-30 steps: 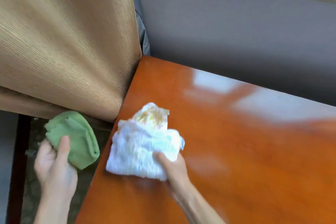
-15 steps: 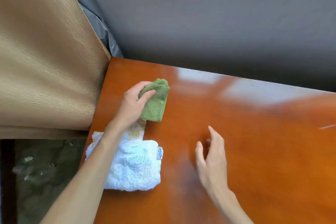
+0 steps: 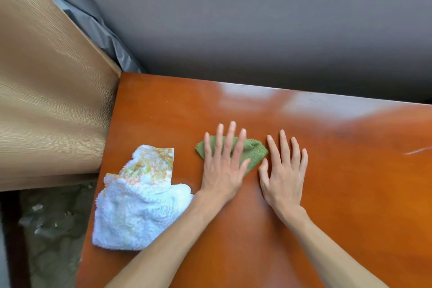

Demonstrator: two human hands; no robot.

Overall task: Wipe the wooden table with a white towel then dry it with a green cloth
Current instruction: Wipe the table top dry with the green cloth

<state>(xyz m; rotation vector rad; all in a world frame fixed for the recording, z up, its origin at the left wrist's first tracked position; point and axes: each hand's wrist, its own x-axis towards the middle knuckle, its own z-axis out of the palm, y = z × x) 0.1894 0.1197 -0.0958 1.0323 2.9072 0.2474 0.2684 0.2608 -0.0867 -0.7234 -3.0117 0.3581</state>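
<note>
- I'm seeing the left hand lying flat, fingers spread, palm down on the green cloth. Pressing it to the counter, not gripping it.
- Right hand is lying flat and released on bare wood just beside the cloth's right edge. Its thumb is touching or nearly touching the cloth; can't tell which.
- Green cloth is sitting mid-counter, folded into a rough wedge. Long axis is running left-right, across the fingers of the left hand. Most of it is hidden under that hand; the free part is sticking out to the right, toward the right hand.
- White towel is lying bunched at the counter's near-left corner, orange-stained patch facing up, nobody holding it. It's touching the left forearm at the wrist side.
- My read: wiping step is looking done, drying step is just starting.
- Key relation: cloth is already under the left hand, so that hand is the nearer one. Most of the undried surface is lying to the right and far side of it.
- I'm expecting a sweep sideways along the cloth's long axis. The right hand is sitting in that path, so it needs to clear or take over.
- Risk: a flat palm alone may be letting the wedge bunch or slip out during a stroke.
- Tan curtain is hanging against the counter's left edge, clear of both cloths.
</note>
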